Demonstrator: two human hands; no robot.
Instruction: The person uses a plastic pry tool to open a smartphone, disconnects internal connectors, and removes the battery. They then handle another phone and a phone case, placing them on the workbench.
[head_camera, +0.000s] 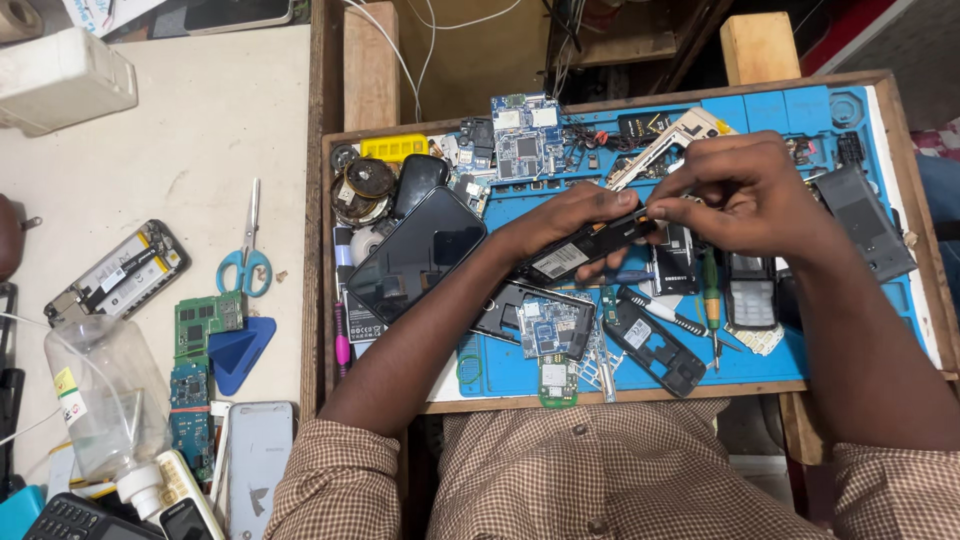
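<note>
Phone parts (560, 325) crowd the blue mat (790, 360); white tabletop (200, 130) lies open

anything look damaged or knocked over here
Yes: a clear bottle lies on its side at the table's left edge, and several phones on the blue mat are stripped open, boards bare.

A: Left hand (575, 215) grips a dark phone frame (580, 250) above the blue mat (760, 365), right hand (745, 195) pinching at its upper end.

B: And around them?

A: A black smartphone (415, 252) lies left on the mat, circuit boards (525, 135) behind. On the bench (200, 130), blue-handled scissors (247, 262) beside a green board (208, 320) and a clear bottle (105, 395).
</note>
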